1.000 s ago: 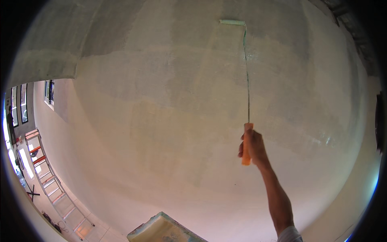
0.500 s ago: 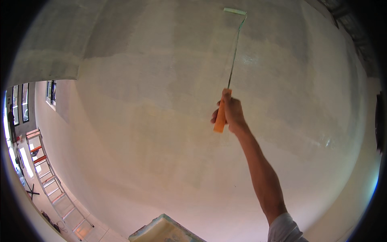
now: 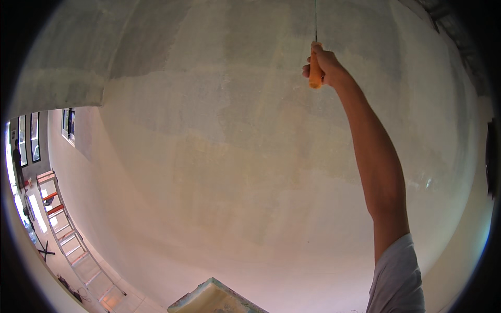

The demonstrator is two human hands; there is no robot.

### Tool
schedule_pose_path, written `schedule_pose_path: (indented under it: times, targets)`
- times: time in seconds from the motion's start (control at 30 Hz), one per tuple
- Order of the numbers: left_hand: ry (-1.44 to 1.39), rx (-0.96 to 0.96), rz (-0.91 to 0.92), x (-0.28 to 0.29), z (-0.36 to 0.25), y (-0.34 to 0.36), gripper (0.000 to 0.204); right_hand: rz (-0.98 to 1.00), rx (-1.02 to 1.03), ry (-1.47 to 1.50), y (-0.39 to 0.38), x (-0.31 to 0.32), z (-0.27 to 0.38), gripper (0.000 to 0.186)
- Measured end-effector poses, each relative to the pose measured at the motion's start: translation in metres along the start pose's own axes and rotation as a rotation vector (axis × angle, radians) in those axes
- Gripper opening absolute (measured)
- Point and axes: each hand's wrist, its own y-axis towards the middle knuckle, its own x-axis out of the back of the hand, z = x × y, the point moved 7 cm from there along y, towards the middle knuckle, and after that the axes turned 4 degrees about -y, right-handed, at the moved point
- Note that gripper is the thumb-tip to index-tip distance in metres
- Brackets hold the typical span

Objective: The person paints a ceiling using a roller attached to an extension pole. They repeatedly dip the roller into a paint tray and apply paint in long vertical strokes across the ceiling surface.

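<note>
Your right hand point(image 3: 324, 65) has climbed from about the middle of the view to near its upper edge, and the roller point(image 3: 315, 77) has gone up with it. Half a second ago the pale sleeve and the bend of its wire frame were in sight; now both are past the top of the view, so you cannot tell from here whether the nap touches the wall point(image 3: 250, 172). Your arm reaches further too — the forearm now slants up the right side, and more of the grey shirt sleeve point(image 3: 399, 276) shows below the elbow. For the rolling, this suggests that the stroke is working the higher, darker part of the surface, close to the limit of what you can see.

The roller stands nearly upright in front of the wall, above and to the right of the tray point(image 3: 201, 295). Only its orange handle point(image 3: 314, 81) and a short length of thin, dark rod point(image 3: 315, 23) are visible; the handle's butt end points down. Your right hand is closed around that handle, fingertips wrapped to its left side and the thumb near its top — a full grip with no gap showing. Your left hand is out of sight, so you cannot tell what it has hold of.
</note>
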Motion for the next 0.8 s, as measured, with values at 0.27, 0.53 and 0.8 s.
schedule_pose_path:
  times: [0.27,0.53,0.8]
  targets:
    - [-0.004,-0.019,0.015,0.025,0.002,0.022,0.067,0.065,-0.064,-0.003,-0.061,-0.011,-0.046,0.049]
    - [0.030,0.103,-0.080,0.038,0.016,0.021,0.071,0.100,-0.126,-0.011,-0.170,-0.026,-0.138,0.050]
    - [0.017,0.131,-0.017,0.021,0.024,0.012,0.068,0.084,-0.208,0.005,-0.256,-0.027,-0.195,0.051]
